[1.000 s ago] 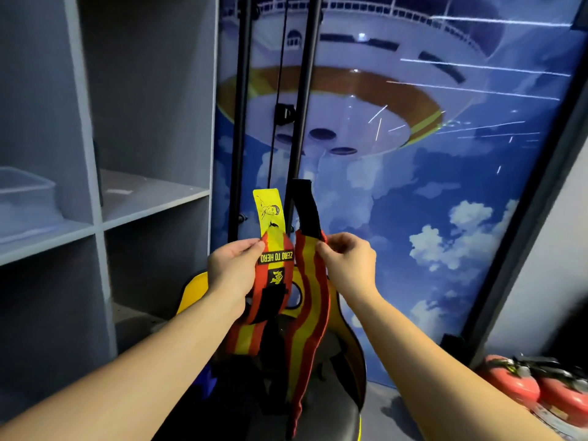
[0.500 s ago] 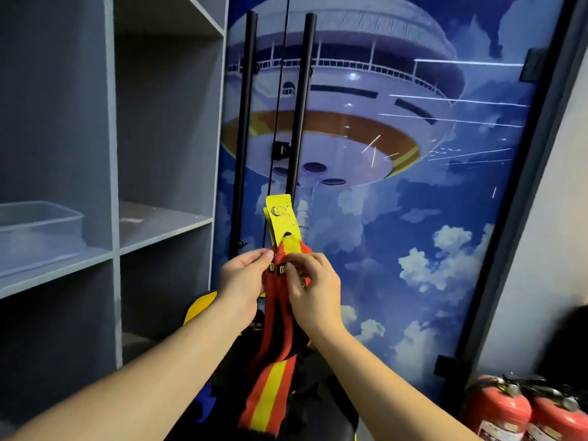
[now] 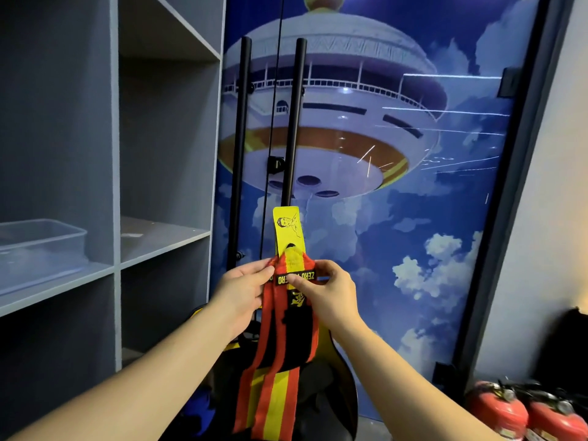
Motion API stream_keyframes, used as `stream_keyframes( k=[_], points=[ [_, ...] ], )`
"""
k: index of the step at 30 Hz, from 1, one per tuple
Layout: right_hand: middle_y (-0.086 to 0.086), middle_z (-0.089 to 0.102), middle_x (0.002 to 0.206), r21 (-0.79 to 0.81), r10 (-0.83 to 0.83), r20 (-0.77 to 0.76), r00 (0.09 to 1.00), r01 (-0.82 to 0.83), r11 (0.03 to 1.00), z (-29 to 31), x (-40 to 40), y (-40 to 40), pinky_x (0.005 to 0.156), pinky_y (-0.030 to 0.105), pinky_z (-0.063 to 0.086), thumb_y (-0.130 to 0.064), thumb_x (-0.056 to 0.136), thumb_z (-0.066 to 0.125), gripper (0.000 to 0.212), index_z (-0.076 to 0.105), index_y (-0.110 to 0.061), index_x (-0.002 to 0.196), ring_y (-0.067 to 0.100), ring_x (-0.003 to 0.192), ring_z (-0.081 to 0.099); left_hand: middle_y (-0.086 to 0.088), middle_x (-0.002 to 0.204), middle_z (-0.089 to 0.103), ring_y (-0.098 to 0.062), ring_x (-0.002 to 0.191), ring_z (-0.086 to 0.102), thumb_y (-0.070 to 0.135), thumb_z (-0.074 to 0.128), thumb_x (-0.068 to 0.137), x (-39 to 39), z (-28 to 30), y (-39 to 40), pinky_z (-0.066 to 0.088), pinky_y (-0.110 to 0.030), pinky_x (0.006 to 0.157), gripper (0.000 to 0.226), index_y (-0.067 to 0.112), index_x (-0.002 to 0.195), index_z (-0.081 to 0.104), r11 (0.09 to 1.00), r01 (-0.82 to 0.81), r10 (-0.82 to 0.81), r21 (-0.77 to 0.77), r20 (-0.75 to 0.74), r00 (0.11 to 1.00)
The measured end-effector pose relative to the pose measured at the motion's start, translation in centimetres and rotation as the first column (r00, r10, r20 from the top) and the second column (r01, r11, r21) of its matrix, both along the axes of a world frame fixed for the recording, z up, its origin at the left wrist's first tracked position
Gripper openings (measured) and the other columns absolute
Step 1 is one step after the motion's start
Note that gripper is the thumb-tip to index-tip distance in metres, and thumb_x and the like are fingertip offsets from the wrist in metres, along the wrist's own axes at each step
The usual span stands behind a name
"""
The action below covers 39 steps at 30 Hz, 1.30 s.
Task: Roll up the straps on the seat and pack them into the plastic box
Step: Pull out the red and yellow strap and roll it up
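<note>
A red, yellow and black striped strap (image 3: 280,361) hangs upright in front of me, with a yellow tab at its top and a black "ZERO TO HERO" label. My left hand (image 3: 243,294) pinches its upper left edge. My right hand (image 3: 327,294) pinches the upper right edge at the label. The strap's lower end drops onto a dark seat (image 3: 331,396) with a yellow rim below my arms. A clear plastic box (image 3: 41,246) stands on the grey shelf at the left.
Grey shelving (image 3: 165,240) fills the left side. A door with a blue sky picture and two black vertical handles (image 3: 294,122) is straight ahead. Two red fire extinguishers (image 3: 525,412) stand on the floor at the lower right.
My hands brought the two strap ends together and lifted them, and now both pinch the top of one hanging strap. The view tilted upward.
</note>
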State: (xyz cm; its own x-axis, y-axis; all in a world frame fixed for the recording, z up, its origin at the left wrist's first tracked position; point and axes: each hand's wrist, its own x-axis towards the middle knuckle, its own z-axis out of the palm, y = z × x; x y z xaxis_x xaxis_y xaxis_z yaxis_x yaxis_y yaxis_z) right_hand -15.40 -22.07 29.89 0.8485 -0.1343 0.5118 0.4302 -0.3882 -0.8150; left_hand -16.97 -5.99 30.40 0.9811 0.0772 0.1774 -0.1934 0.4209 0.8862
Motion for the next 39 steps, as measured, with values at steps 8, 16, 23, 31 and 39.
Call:
stream_keyframes(
  k=[8,16,23,31,39],
  points=[
    [-0.002,0.075,0.086,0.274,0.142,0.050,0.989,-0.150,0.950,0.0,-1.0,0.7,0.087,0.046,0.057,-0.036,0.093,0.069,0.017,0.071,-0.021,0.088,0.015,0.081,0.069,-0.007,0.088,0.078,-0.018,0.073,0.075,0.000,0.053,0.098,-0.8,0.3,0.1,0.058,-0.031,0.062,0.023,0.012,0.108,0.070,0.997,-0.029,0.027,-0.068,-0.033,0.999],
    [0.011,0.069,0.090,0.587,0.460,0.067,0.885,-0.408,0.699,1.1,-2.3,2.2,0.076,0.038,0.056,-0.024,0.097,0.063,0.018,0.065,-0.007,0.103,0.022,0.081,0.064,-0.008,0.097,0.077,-0.017,0.074,0.075,0.004,0.052,0.100,-1.4,0.6,0.7,0.056,-0.023,0.053,0.024,0.015,0.113,0.069,0.991,-0.046,0.043,-0.122,-0.029,0.999],
    [0.008,0.074,0.090,0.534,0.307,0.010,0.952,-0.264,0.803,0.7,-1.6,4.0,0.091,0.058,0.055,-0.027,0.096,0.067,0.011,0.070,-0.019,0.089,0.027,0.084,0.068,-0.010,0.092,0.076,-0.015,0.069,0.075,0.004,0.043,0.103,-2.1,0.8,0.4,0.057,-0.024,0.053,0.028,0.011,0.114,0.068,0.987,-0.039,0.036,-0.154,-0.025,0.999],
    [0.001,0.075,0.088,0.544,0.070,-0.026,0.997,-0.044,0.838,0.0,-1.3,6.2,0.086,0.050,0.057,-0.035,0.094,0.067,0.014,0.067,-0.023,0.088,0.025,0.088,0.071,-0.015,0.102,0.076,-0.022,0.082,0.076,0.009,0.060,0.097,-3.0,0.7,-0.2,0.059,-0.028,0.059,0.022,0.005,0.116,0.071,0.980,-0.007,0.005,-0.196,-0.014,1.000],
    [-0.004,0.070,0.094,0.445,0.006,0.038,0.999,-0.022,0.895,0.4,-1.4,6.1,0.086,0.042,0.058,-0.022,0.093,0.069,0.011,0.060,-0.028,0.093,0.017,0.092,0.069,-0.015,0.100,0.077,-0.027,0.084,0.076,0.010,0.064,0.095,-2.4,0.4,0.0,0.061,-0.037,0.068,0.025,0.008,0.118,0.071,0.973,-0.121,0.117,-0.195,-0.030,0.993]
  ],
)
